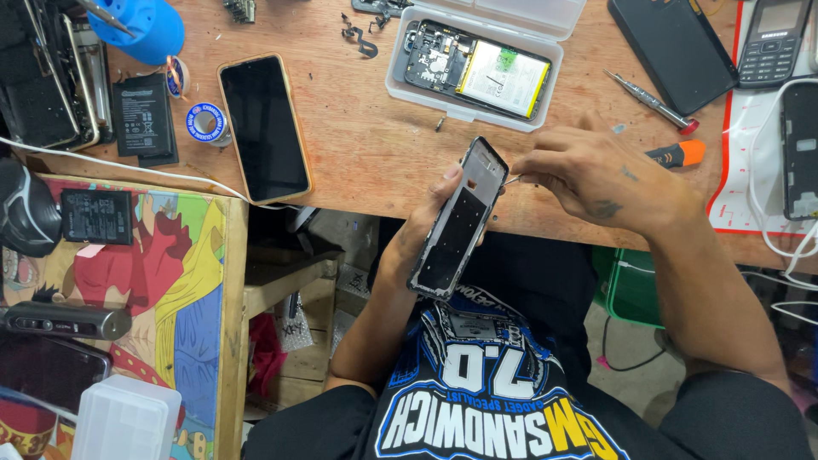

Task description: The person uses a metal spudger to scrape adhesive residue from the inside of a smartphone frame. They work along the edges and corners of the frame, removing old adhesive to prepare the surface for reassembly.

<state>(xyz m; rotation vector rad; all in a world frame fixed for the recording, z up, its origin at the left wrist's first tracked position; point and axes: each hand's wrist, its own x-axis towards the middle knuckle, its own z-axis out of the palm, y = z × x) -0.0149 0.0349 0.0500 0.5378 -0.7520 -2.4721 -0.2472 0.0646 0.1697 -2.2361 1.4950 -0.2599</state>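
My left hand (423,223) holds a phone frame (458,220) from behind, tilted up over the table's front edge; its inner side with a dark panel faces me. My right hand (596,175) pinches thin metal tweezers (511,180) whose tip touches the frame's upper right edge. An opened phone body (477,70) with its battery showing lies in a clear plastic tray (400,85) just beyond.
A black phone with a tan case (263,128) lies left on the wooden table (366,153). Screwdrivers (652,104) lie right, near a dark phone (673,47) and a keypad phone (774,41). Batteries (143,115), tape rolls and a colourful mat (170,281) sit left.
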